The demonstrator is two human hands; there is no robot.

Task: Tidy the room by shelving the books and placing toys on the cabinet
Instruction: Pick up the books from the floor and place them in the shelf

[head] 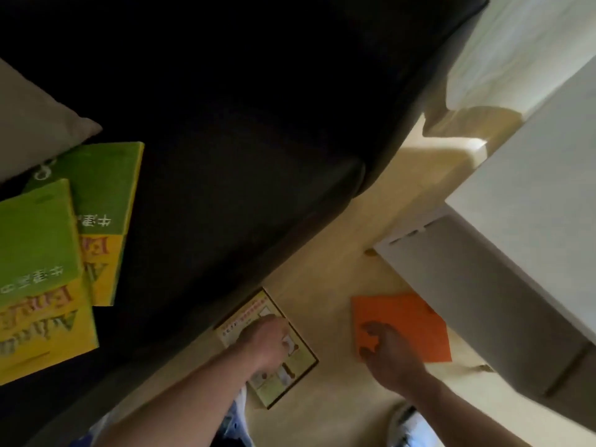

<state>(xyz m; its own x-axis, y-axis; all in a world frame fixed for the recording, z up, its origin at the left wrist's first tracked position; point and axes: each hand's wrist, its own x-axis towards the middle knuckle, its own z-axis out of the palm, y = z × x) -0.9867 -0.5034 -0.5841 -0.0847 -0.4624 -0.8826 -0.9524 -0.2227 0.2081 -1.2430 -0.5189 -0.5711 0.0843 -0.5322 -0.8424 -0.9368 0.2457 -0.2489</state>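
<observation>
A picture book (300, 359) with a pale yellow cover lies flat on the light floor beside the sofa. My left hand (267, 341) rests on its middle with the fingers curled down onto the cover. An orange book (409, 321) lies on the floor to the right. My right hand (392, 351) grips its near left edge, thumb and curled fingers on the cover. Two green and yellow books (96, 201) (35, 253) lie overlapping on the dark sofa seat at the left.
The dark sofa (242, 124) fills the upper left, with a beige cushion (29, 124) on it. A white cabinet or box (532, 221) stands at the right, close to the orange book. A narrow strip of floor (335, 269) runs between them.
</observation>
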